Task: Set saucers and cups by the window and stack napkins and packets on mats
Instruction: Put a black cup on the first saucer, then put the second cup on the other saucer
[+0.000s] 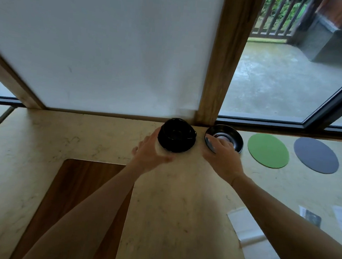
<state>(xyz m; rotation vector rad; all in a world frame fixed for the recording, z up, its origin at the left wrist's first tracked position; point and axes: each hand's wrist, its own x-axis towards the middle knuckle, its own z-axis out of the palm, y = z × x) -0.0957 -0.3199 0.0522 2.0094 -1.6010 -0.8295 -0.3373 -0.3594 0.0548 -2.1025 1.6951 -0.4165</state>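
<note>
Head view: left hand (pixel 151 155) grips black cup-and-saucer (pixel 177 135), right hand (pixel 222 153) pinches empty saucer (pixel 224 138) rim; both near window post, could clink or tip.

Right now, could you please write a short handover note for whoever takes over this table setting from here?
Left hand: holds the black cup on its saucer at the near edge, by the wooden post.
Right hand: grips the near rim of the empty black saucer, by the window.
Done: both saucers sit at the window end; one carries a cup.
Left: no second cup is in view. The green mat and grey mat are bare. The white napkins and a packet lie on the counter, not yet stacked on the mats.
</note>
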